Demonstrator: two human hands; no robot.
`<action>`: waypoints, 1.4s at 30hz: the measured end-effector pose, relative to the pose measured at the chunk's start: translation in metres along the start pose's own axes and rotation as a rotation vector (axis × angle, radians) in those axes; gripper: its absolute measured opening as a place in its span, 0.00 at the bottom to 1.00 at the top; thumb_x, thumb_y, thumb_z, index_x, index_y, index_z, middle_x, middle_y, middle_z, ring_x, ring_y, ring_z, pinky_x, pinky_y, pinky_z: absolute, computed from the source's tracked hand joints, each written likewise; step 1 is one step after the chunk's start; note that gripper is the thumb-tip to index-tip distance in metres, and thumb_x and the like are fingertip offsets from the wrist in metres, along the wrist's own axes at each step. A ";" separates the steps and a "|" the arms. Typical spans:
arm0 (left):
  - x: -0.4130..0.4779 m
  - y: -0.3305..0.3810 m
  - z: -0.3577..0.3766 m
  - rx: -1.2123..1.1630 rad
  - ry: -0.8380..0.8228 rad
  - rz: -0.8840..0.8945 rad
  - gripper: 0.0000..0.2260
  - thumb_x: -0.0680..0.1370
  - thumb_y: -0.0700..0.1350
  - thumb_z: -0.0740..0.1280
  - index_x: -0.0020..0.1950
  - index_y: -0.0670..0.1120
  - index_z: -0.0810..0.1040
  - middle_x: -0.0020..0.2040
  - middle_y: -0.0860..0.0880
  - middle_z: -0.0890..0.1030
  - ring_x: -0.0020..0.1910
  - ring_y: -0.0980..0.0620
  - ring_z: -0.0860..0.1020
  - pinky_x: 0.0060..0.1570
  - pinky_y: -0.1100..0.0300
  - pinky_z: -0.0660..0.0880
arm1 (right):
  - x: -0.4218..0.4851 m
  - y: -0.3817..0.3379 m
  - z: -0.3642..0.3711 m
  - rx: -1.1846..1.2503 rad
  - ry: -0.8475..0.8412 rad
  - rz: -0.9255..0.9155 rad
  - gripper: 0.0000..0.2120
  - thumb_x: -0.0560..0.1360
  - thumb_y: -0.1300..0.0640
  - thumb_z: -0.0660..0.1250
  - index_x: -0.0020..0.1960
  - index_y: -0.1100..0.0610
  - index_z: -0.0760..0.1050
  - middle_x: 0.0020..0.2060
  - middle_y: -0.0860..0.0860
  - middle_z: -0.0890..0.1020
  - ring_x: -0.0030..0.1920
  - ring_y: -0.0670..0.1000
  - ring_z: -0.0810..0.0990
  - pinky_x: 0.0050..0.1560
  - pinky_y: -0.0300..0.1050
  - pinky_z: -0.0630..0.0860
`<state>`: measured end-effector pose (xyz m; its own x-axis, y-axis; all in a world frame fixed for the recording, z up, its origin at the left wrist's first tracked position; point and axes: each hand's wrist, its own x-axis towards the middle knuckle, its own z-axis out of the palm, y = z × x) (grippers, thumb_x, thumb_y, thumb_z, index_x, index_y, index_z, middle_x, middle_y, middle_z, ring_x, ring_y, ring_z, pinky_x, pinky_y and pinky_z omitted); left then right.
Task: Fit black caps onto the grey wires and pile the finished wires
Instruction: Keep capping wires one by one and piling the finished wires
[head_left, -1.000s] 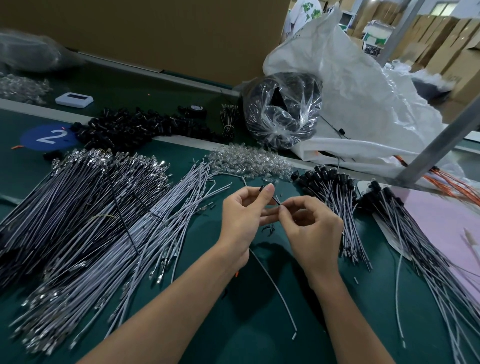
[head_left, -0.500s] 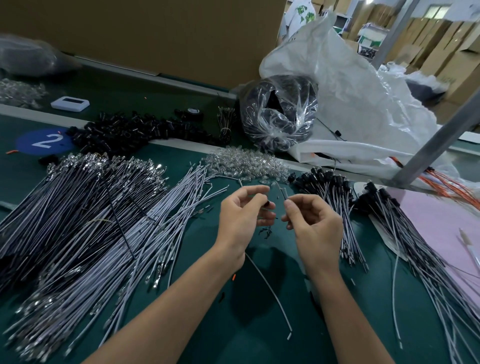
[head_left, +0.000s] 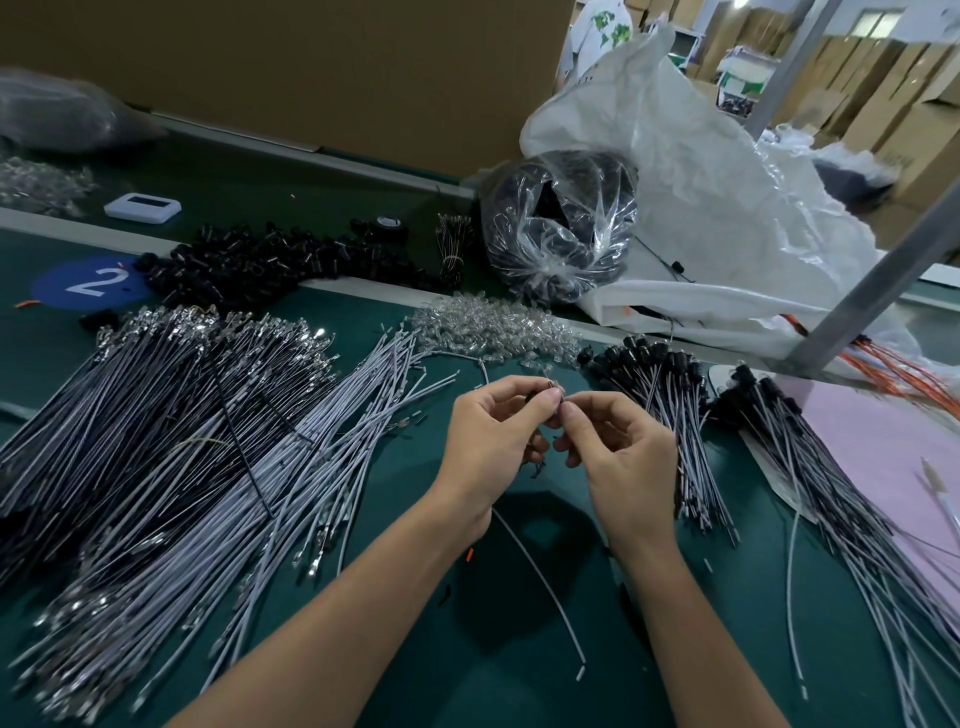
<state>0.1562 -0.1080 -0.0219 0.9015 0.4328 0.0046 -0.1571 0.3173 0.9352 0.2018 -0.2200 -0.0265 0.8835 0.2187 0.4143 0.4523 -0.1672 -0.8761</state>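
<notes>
1. Fingers (head_left: 545, 404) of the left hand (head_left: 488, 447) pinch a small black cap (head_left: 531, 398); those of the right hand (head_left: 623, 457) are closed tip to tip against them, seemingly nipping the end of the grey wire (head_left: 540, 577); the joint itself is hidden behind the fingertips.
2. That wire runs out from under the left palm toward 5 o'clock; its free end lies on the green worktop (head_left: 519, 691); I judge the cap to be mid-fit, not yet seated.
3. Slipping: the cap is tiny and held only by fingertip pads; a push off the wire's axis could squirt it out; it would probably be lost among the uncapped wires (head_left: 208, 441) at 9 o'clock or the clear parts (head_left: 493, 327) at 12 o'clock.
4. Buckling: the wire looks thin and limp; pressed from too far behind its tip, it may bow instead of entering the cap; a skewed metal terminal, like the shiny ends on the uncapped heap, could snag at the cap's mouth.
5. Half-seating: nothing here shows depth of fit; a cap pushed only part way might drop off once it lands on the finished pile (head_left: 670, 410) at 2 o'clock.
6. Tangling: the trailing tail lies near stray strands of the uncapped heap; swinging it across to 2 o'clock could drag some along; a careless drop might also scatter it into the second capped pile (head_left: 810, 467) at 3 o'clock, just beside the first.
</notes>
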 end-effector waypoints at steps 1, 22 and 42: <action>0.000 0.000 0.000 0.007 0.010 0.006 0.02 0.76 0.42 0.71 0.45 0.47 0.84 0.38 0.48 0.83 0.31 0.54 0.76 0.33 0.63 0.75 | 0.000 -0.001 0.000 -0.004 0.002 0.005 0.03 0.75 0.60 0.72 0.44 0.53 0.82 0.36 0.48 0.84 0.36 0.48 0.83 0.39 0.45 0.79; 0.005 0.005 -0.009 -0.295 0.117 -0.061 0.09 0.71 0.46 0.73 0.47 0.43 0.79 0.41 0.46 0.86 0.34 0.54 0.81 0.34 0.64 0.78 | 0.002 -0.012 -0.010 0.279 -0.048 0.110 0.08 0.75 0.64 0.70 0.40 0.54 0.82 0.27 0.48 0.78 0.27 0.42 0.72 0.29 0.30 0.67; 0.004 0.010 -0.010 -0.426 -0.013 -0.095 0.04 0.64 0.43 0.75 0.37 0.48 0.86 0.37 0.50 0.83 0.34 0.55 0.80 0.35 0.65 0.77 | 0.002 -0.014 -0.007 0.198 -0.091 0.130 0.07 0.74 0.61 0.72 0.37 0.57 0.82 0.21 0.47 0.72 0.22 0.42 0.66 0.25 0.32 0.64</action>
<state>0.1541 -0.0946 -0.0161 0.9246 0.3749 -0.0678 -0.2226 0.6760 0.7024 0.1978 -0.2238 -0.0120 0.9138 0.2951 0.2792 0.2952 -0.0102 -0.9554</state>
